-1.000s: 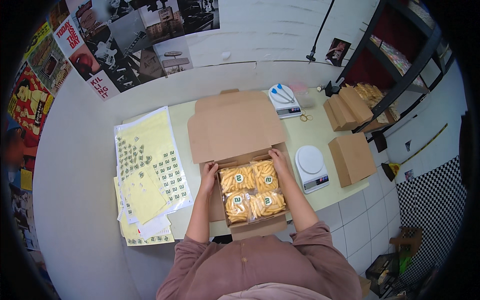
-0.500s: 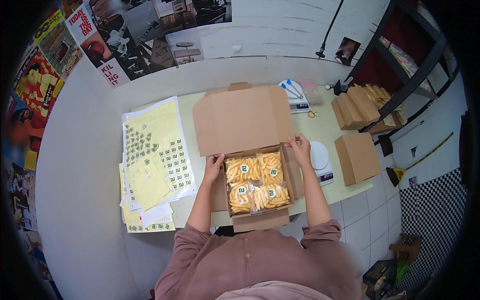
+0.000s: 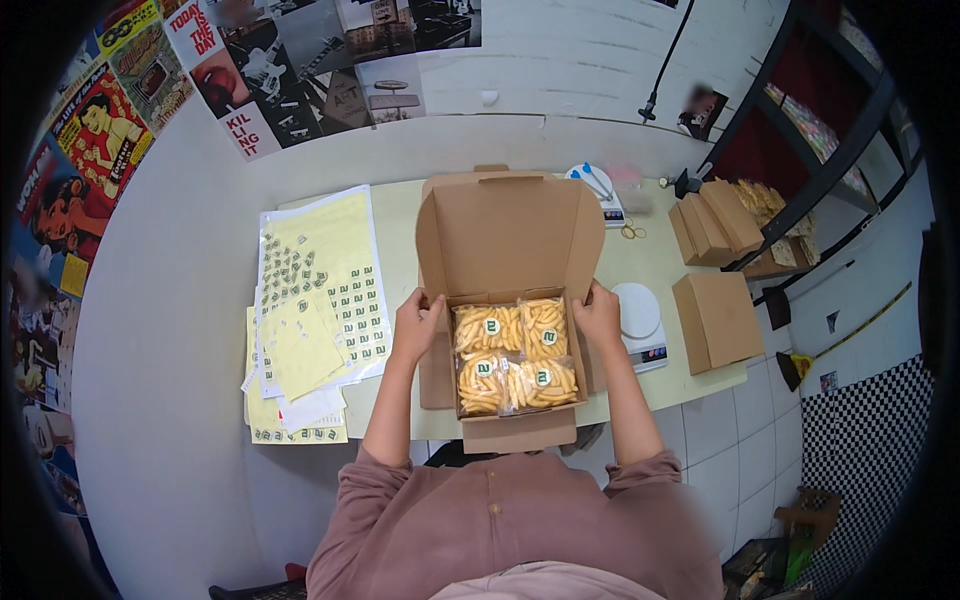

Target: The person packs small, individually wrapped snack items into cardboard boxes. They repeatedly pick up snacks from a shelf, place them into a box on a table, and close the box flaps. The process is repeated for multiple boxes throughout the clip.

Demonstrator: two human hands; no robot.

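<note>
In front of me a brown cardboard box (image 3: 520,436) stands open near the table's front edge. Several clear bags of yellow stick-shaped snacks (image 3: 480,330), each with a round white sticker, fill it. Its lid (image 3: 508,228) is raised at the far side, with the side flaps angled inward. My left hand (image 3: 420,320) pinches the lower end of the left side flap, at the box's far left corner. Opposite it, my right hand (image 3: 598,318) is closed on the right side flap's lower end. Part of the fingers of my right hand is hidden.
Yellow sticker sheets (image 3: 330,260) lie at the table's left. To the right are a white kitchen scale (image 3: 640,318), another scale (image 3: 608,212) with blue-tipped tongs (image 3: 592,178), and a pair of gold-handled scissors (image 3: 633,229). Closed brown boxes (image 3: 715,318) stand at the right edge.
The lid has come up from leaning back to more upright, and its side flaps have turned inward. Both hands have shifted onto the flaps' lower ends. The view has moved slightly.
</note>
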